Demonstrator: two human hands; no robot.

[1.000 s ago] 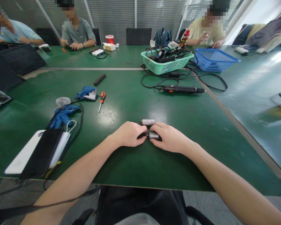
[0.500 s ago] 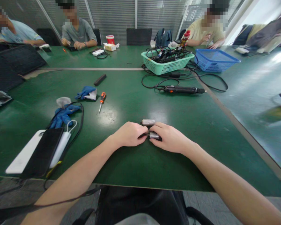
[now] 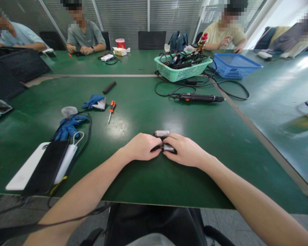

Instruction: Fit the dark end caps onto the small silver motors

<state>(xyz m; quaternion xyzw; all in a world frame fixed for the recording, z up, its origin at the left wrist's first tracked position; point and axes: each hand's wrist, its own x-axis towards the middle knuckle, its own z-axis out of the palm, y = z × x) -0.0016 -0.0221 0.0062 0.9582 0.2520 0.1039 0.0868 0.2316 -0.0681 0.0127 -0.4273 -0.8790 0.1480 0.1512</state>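
Observation:
My right hand (image 3: 183, 149) is closed round a small silver metal cylinder (image 3: 168, 148) with dark ends, held just above or on the green table; I cannot tell which. Facing it, my left hand (image 3: 143, 147) pinches a small black piece (image 3: 156, 148) that meets the cylinder's left end. Whether the two are joined is too small to make out. A second silver cylinder (image 3: 162, 133) lies on its side just beyond my fingertips, with a dark fitting at its left end.
An orange-handled screwdriver (image 3: 112, 111), blue gloves (image 3: 70, 126) and phones (image 3: 45, 167) lie to the left. Beyond are a black electric screwdriver (image 3: 201, 98), a green basket (image 3: 181, 73) full of tools and a blue basket (image 3: 236, 68). Several people sit around the table (image 3: 133, 99).
My hands and the cylinders stay almost in place. Across the table at the right, a co-worker's hands have shifted slightly.

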